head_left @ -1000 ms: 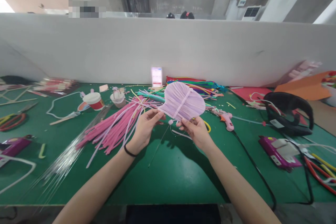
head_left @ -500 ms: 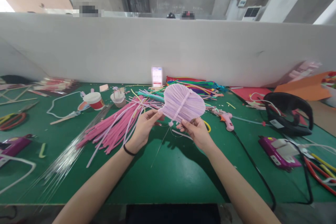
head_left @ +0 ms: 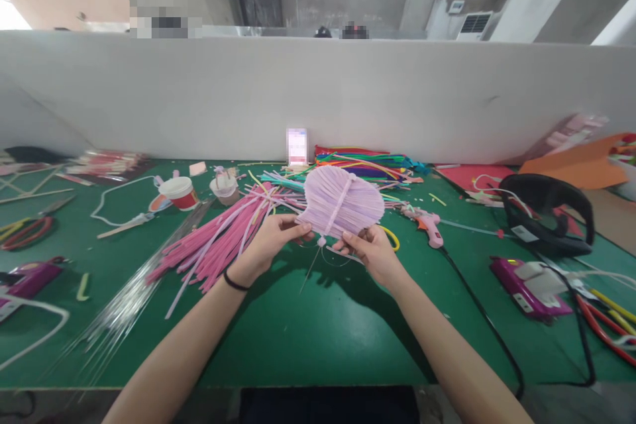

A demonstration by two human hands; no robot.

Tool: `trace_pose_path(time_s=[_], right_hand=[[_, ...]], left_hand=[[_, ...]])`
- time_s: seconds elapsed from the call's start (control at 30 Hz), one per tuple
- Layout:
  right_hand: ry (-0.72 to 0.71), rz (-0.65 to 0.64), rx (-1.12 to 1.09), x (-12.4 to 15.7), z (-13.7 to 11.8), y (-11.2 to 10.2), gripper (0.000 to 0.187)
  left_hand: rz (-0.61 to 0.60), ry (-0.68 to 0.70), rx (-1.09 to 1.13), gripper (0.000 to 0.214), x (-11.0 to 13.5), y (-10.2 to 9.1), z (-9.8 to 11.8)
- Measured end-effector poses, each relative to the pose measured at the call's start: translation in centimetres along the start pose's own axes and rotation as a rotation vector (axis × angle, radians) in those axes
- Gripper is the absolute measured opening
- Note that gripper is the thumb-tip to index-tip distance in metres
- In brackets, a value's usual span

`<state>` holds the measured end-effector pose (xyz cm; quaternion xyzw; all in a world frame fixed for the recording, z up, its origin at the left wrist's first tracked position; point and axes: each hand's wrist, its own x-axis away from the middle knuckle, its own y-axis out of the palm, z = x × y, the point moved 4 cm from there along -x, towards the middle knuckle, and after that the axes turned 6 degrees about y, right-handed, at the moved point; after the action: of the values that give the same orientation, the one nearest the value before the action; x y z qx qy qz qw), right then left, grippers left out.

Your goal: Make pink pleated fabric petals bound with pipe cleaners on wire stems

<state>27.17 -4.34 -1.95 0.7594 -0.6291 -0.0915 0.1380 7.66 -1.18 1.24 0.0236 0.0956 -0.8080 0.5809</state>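
A pale purple fan-like piece made of pipe cleaners (head_left: 338, 202) is held up over the table, with a ridge running across its middle. Its lower left corner is pinched between the thumb and fingers of my left hand (head_left: 278, 238). On the lower right edge, my right hand (head_left: 370, 248) grips it, thumb in front and fingers partly hidden behind. Below the piece hangs a small purple knob (head_left: 322, 241) with a thin wire (head_left: 311, 271) pointing down. Behind my left hand lies a bundle of pink pipe cleaners (head_left: 213, 238).
A pink glue gun (head_left: 431, 228) lies to the right, its black cord trailing forward. Beyond it are a black headband-like device (head_left: 551, 218) and a purple power strip (head_left: 529, 288). Left are loose thin wires (head_left: 134, 298), a paper cup (head_left: 179, 193) and scissors (head_left: 32, 228). A phone (head_left: 297, 147) stands at the back.
The pipe-cleaner piece has come slightly lower and to the left, and its tilt has changed a little. Both hands keep their hold on it.
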Motion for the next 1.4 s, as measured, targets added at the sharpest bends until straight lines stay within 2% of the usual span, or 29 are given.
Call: trace_pose_path(time_s=[0.2, 0.33, 0.4, 0.57, 0.7, 0.87, 0.97, 1.1, 1.4], right_hand=[[-0.003, -0.014, 0.008, 0.1, -0.2, 0.3, 0.034], [0.028, 0.022, -0.030, 0.1, -0.4, 0.1, 0.031], [0.015, 0.032, -0.053, 0.0, -0.5, -0.1, 0.030], [-0.011, 0.022, 0.011, 0.0, -0.3, 0.3, 0.036], [0.003, 0.013, 0.109, 0.2, -0.1, 0.8, 0.037], [0.004, 0.062, 0.115, 0.2, 0.1, 1.2, 0.039], [0.065, 0.132, 0.123, 0.1, 0.4, 1.4, 0.045], [0.116, 0.162, 0.123, 0.0, 0.8, 1.8, 0.051], [0.065, 0.135, 0.123, 0.3, 0.9, 1.5, 0.048]], left_hand=[[-0.097, -0.021, -0.032, 0.027, 0.0, -0.4, 0.7], [-0.029, 0.099, -0.054, 0.055, -0.1, -0.5, 0.9], [-0.008, 0.138, -0.061, 0.063, -0.1, -0.4, 0.7], [-0.047, 0.060, -0.012, 0.056, 0.2, 0.3, 0.2], [-0.095, -0.011, 0.183, 0.047, 0.3, 1.3, 0.0], [-0.025, -0.051, 0.327, 0.039, 0.3, 1.9, -0.6], [0.033, -0.070, 0.340, 0.041, 0.4, 2.1, -0.9], [0.094, -0.104, 0.367, 0.040, 0.6, 2.3, -1.2], [0.071, -0.102, 0.338, 0.041, 0.5, 1.9, -0.9]])
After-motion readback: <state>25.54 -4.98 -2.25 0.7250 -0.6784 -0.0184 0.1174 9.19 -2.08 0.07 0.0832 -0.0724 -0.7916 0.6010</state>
